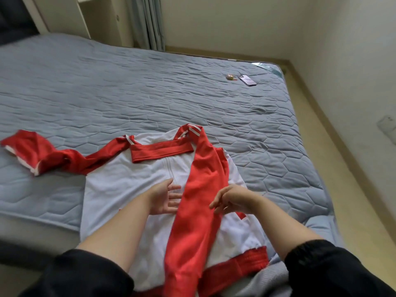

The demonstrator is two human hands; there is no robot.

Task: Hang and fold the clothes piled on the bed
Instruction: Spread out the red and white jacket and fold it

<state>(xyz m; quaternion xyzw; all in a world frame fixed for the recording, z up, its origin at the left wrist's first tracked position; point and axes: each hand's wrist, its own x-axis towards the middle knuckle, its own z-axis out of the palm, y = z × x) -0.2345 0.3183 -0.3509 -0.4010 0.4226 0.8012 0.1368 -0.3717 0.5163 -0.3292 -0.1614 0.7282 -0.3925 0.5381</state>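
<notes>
The red-and-white track jacket [128, 189] lies at the bed's [192, 93] near edge, its folded sleeve [192, 221] running down the front between the open left hand [165, 198] and the loose-fingered right hand [231, 199] touching it, so smooth it flat before folding in the outstretched sleeve [64, 159].

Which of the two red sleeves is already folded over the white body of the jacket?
The sleeve running from the collar down the jacket's middle. The other sleeve lies stretched out to the left on the bed.
</notes>
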